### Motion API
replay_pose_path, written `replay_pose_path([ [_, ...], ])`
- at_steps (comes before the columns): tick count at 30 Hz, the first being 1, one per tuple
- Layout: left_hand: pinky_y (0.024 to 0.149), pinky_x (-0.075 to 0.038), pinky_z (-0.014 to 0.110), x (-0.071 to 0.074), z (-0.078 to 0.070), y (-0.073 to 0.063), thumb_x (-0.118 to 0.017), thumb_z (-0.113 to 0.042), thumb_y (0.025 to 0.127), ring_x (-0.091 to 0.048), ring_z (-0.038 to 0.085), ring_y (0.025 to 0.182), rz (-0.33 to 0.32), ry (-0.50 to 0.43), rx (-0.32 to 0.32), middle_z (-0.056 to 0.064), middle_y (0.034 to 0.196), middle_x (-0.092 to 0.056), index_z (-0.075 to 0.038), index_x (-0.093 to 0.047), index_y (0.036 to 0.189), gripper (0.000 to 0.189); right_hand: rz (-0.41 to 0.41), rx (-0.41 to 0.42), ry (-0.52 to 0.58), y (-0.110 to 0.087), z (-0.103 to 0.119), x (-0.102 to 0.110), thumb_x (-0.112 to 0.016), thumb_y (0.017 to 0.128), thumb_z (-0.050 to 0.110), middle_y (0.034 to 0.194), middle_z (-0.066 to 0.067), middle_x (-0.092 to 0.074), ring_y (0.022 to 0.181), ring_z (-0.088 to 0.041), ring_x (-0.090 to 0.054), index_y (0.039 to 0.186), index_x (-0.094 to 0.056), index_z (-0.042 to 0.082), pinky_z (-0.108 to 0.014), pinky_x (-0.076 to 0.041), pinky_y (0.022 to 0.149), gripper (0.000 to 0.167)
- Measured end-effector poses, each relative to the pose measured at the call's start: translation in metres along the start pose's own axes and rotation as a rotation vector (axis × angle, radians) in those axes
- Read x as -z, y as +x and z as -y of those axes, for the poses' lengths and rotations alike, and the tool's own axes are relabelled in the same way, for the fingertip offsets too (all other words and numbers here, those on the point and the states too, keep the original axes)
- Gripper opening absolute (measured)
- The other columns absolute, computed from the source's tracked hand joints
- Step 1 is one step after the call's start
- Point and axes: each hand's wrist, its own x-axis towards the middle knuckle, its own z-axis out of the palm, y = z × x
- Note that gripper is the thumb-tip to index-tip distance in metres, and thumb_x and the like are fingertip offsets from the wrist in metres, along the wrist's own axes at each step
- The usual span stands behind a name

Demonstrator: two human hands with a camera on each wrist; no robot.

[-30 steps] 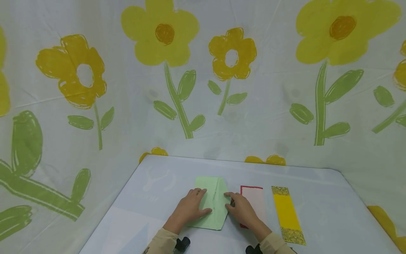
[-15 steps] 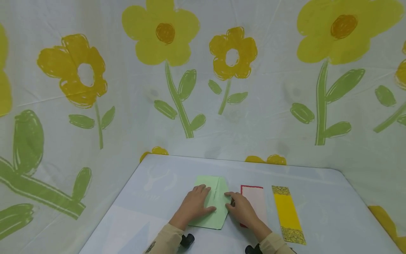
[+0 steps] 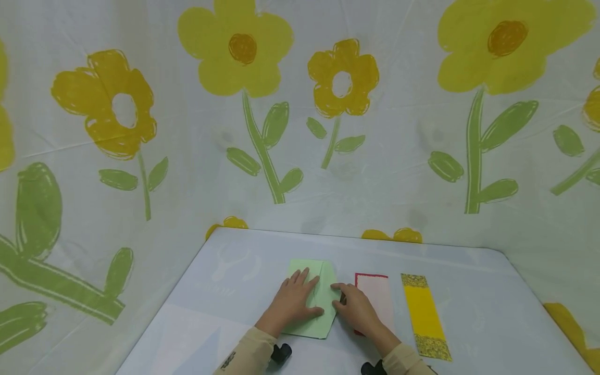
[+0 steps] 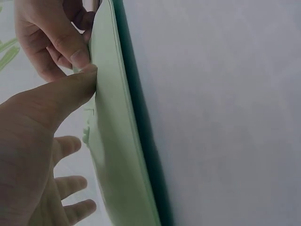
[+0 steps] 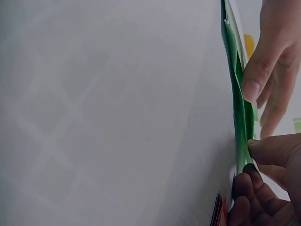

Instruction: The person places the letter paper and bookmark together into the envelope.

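Note:
A light green folded paper (image 3: 309,329) lies on the table in the head view, with a crease or flap line running down its right part. My left hand (image 3: 292,301) rests over its left half, fingers spread and thumb pointing right. In the left wrist view that thumb (image 4: 82,84) touches the paper's surface, while the other fingers stretch out above it. My right hand (image 3: 357,308) pinches the right edge. The right wrist view shows its thumb (image 5: 265,148) on top and curled fingers beneath, with the layers slightly parted along that side.
Right of the green paper lies a pale pink card with a red border (image 3: 375,291), partly covered by my right hand. Beyond it is a yellow strip with gold glitter ends (image 3: 424,312). The white table (image 3: 487,297) backs onto a flower-printed curtain (image 3: 384,156).
My left hand has slid right and slightly away across the green paper, and its fingers have spread. The right hand keeps its grip on the edge.

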Motion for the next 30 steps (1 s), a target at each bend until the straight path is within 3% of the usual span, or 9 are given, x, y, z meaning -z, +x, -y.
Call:
replay_pose_path([
  [8,0.114,-0.033,0.059,-0.0021,-0.0003,0.0006,-0.065,-0.061,0.091,-0.03,0.035,0.15,0.038,0.028,-0.038,0.008,0.165,-0.031,-0.034,-0.048,0.152,0.069,-0.001,0.005,0.007,0.0005,-0.0003,0.0,-0.078,0.088,0.012,0.081,0.004,-0.053,0.074,-0.012,-0.048,0.128,-0.067,0.008,-0.027,-0.043,0.063,0.041],
  [20,0.117,-0.028,0.061,-0.0025,-0.0054,0.0012,-0.06,-0.042,0.095,-0.025,0.034,0.152,0.061,-0.009,-0.024,0.01,0.166,-0.028,-0.03,-0.051,0.15,0.057,-0.016,0.038,0.003,-0.0027,0.0007,-0.0007,-0.078,0.088,0.008,0.082,0.004,-0.054,0.073,-0.011,-0.048,0.126,-0.068,0.008,-0.027,-0.043,0.063,0.04],
  [24,0.117,-0.028,0.061,-0.0017,-0.0064,0.0008,-0.059,-0.042,0.095,-0.024,0.035,0.152,0.058,-0.014,-0.012,0.012,0.166,-0.028,-0.027,-0.052,0.15,0.057,-0.018,0.04,-0.003,-0.003,0.0012,-0.0008,-0.078,0.088,0.008,0.082,0.004,-0.055,0.072,-0.011,-0.048,0.126,-0.068,0.007,-0.027,-0.042,0.062,0.04],
  [30,0.113,-0.032,0.064,-0.0002,-0.007,0.0002,-0.06,-0.055,0.096,-0.027,0.039,0.151,0.029,0.002,0.001,0.015,0.164,-0.03,-0.027,-0.055,0.148,0.058,-0.016,0.043,0.0,-0.0027,0.0009,-0.0002,-0.078,0.088,0.007,0.082,0.004,-0.054,0.072,-0.011,-0.047,0.127,-0.068,0.007,-0.027,-0.042,0.062,0.04],
])
